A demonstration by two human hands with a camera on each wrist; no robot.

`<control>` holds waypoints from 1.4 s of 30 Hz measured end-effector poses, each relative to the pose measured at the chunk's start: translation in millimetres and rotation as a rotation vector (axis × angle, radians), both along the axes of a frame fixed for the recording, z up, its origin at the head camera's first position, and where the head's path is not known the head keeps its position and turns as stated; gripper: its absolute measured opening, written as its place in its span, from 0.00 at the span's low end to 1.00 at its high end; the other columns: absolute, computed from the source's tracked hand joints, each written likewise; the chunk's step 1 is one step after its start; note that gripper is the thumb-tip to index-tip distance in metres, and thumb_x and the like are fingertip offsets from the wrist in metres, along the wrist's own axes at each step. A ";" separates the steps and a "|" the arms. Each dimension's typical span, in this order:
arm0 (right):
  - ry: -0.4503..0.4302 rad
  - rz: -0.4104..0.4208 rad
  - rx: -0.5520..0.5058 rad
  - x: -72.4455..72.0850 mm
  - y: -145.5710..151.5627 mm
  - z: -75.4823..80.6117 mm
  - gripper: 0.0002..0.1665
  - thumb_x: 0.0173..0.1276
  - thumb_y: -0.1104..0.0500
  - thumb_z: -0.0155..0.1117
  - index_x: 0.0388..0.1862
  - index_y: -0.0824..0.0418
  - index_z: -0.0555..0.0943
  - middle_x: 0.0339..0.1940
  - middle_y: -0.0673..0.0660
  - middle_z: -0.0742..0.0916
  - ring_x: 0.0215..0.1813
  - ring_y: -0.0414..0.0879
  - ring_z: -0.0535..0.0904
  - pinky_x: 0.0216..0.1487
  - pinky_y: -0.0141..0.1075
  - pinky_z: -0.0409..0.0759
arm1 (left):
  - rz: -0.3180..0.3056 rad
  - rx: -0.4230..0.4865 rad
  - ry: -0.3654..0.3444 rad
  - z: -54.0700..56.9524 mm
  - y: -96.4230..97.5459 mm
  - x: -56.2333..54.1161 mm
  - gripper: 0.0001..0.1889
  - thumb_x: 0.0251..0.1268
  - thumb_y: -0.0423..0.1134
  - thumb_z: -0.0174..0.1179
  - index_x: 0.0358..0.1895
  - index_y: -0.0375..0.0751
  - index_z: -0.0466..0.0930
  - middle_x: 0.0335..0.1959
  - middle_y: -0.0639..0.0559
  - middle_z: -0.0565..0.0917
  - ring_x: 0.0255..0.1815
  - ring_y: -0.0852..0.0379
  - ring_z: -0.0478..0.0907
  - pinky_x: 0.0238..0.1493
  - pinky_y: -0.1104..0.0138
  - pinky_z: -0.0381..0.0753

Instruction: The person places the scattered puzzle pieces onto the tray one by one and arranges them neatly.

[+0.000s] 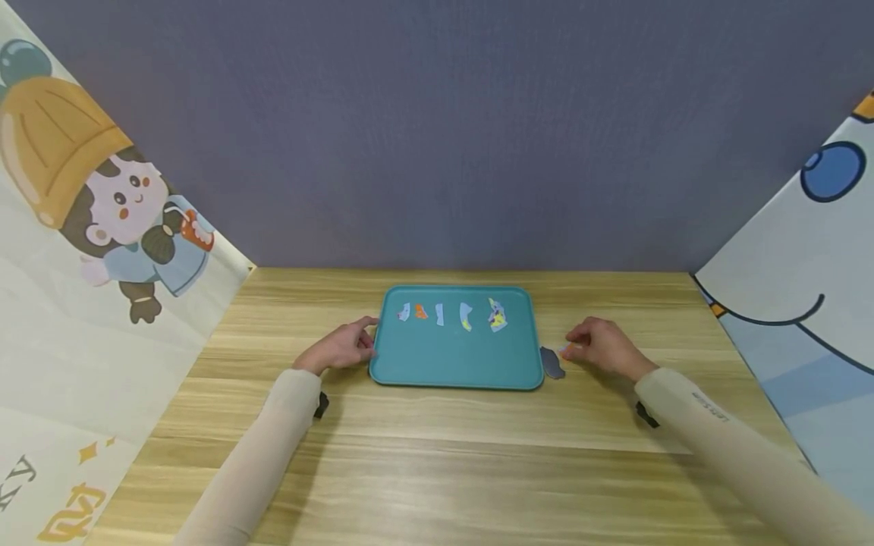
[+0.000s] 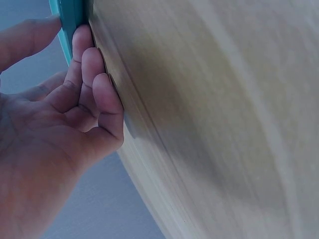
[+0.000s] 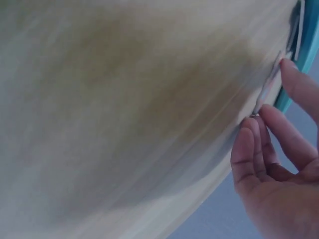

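A teal tray (image 1: 457, 356) lies on the wooden table, with several small irregular picture pieces in a row near its far side. One of them, a yellow and pale blue piece (image 1: 498, 315), sits furthest right. My left hand (image 1: 344, 345) holds the tray's left rim, thumb on the edge and fingers curled against it near the tabletop. Right of the tray, my right hand (image 1: 601, 347) pinches a thin picture piece (image 3: 269, 82) with some orange on it between thumb and forefinger, close over the table. A dark grey piece (image 1: 551, 362) lies between that hand and the tray's right rim.
A grey-blue panel (image 1: 457, 152) stands along the table's far edge. Printed cloths with cartoon figures hang at the left (image 1: 41, 318) and right (image 1: 765, 250). The wooden tabletop (image 1: 437, 470) stretches in front of the tray.
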State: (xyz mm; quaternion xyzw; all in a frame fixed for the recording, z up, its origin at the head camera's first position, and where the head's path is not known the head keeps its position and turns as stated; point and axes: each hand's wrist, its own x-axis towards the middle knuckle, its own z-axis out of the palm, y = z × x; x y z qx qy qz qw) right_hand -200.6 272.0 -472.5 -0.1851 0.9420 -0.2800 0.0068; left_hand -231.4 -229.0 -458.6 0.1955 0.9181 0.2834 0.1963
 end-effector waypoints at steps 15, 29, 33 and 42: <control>-0.015 -0.023 0.051 -2.8 -10.3 0.3 0.20 0.50 0.58 0.76 0.40 0.68 0.84 0.28 0.52 0.79 0.31 0.44 0.72 0.35 0.39 0.72 | 0.013 0.002 -0.007 1.3 1.4 1.6 0.35 0.63 0.33 0.61 0.71 0.35 0.56 0.38 0.48 0.78 0.39 0.54 0.76 0.42 0.60 0.76; -0.061 -0.156 -0.005 -2.4 -7.2 0.9 0.22 0.52 0.57 0.73 0.43 0.69 0.83 0.35 0.57 0.82 0.35 0.48 0.77 0.37 0.40 0.75 | 0.009 -0.004 -0.014 2.9 2.4 1.7 0.35 0.63 0.33 0.60 0.71 0.34 0.55 0.39 0.48 0.78 0.40 0.54 0.76 0.42 0.59 0.76; -0.029 -0.154 -0.016 -3.1 -9.8 7.8 0.21 0.54 0.57 0.73 0.43 0.69 0.83 0.34 0.57 0.82 0.35 0.48 0.77 0.36 0.41 0.75 | 0.009 -0.008 -0.013 2.8 1.8 1.1 0.35 0.63 0.34 0.60 0.71 0.35 0.55 0.39 0.48 0.78 0.40 0.54 0.76 0.42 0.60 0.76; 0.002 -0.088 -0.031 -5.1 -35.7 26.6 0.22 0.57 0.53 0.71 0.46 0.66 0.83 0.37 0.56 0.82 0.36 0.47 0.77 0.34 0.41 0.75 | 0.008 0.000 -0.004 1.0 1.9 0.9 0.35 0.63 0.33 0.61 0.71 0.34 0.55 0.39 0.48 0.79 0.40 0.54 0.77 0.43 0.59 0.76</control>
